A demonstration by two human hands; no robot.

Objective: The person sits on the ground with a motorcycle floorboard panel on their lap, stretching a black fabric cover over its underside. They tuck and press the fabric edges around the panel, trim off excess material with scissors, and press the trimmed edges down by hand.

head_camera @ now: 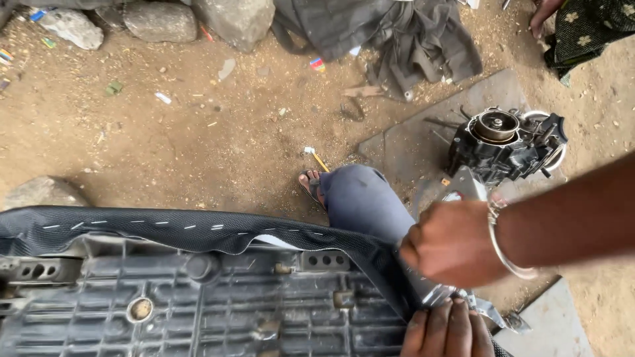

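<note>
Seat base, near left: upturned black ribbed plastic pan, textured black cover folded over its far edge and fixed by a row of about ten silvery staples. Right hand, one metal bangle on its wrist, fisted on the cover's right end. Left hand presses four fingers flat just below it. One engine part far right; four stones in view.
</note>
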